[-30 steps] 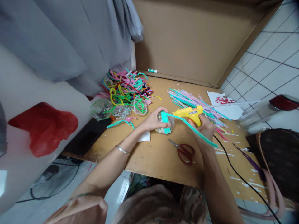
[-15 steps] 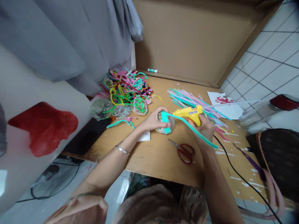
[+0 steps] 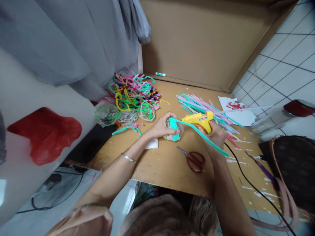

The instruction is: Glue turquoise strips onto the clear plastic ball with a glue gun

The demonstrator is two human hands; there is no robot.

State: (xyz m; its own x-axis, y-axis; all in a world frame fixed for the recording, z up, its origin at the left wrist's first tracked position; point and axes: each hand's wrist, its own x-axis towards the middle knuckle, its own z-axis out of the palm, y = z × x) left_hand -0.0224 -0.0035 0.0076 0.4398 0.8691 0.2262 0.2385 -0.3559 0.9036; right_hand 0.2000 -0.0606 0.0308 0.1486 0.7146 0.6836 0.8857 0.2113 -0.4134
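My left hand [image 3: 166, 126] is closed around a clear, round plastic piece [image 3: 181, 131] partly covered by rows of turquoise pipe cleaner [image 3: 173, 126]. From its top a loose turquoise strand [image 3: 208, 139] runs down to the right, passing in front of my right wrist. My right hand [image 3: 216, 132] grips a yellow hot glue gun [image 3: 200, 118] by its handle. The gun's nozzle points left, close to the turquoise rows; whether it touches them I cannot tell. Below lie red-handled scissors [image 3: 195, 161], their blades toward the plastic piece.
At the back left is a tangled heap of coloured pipe cleaners [image 3: 133, 88] beside clear plastic pieces [image 3: 128, 116]. Straight pipe cleaners [image 3: 197, 103] lie back right. A black cord [image 3: 243, 173] crosses the right side, near a brown bag [image 3: 292, 167] and a clear bottle [image 3: 273, 119].
Almost nothing differs. Both hands, the glue gun and the plastic piece keep the same places, with only a very slight shift of the view.
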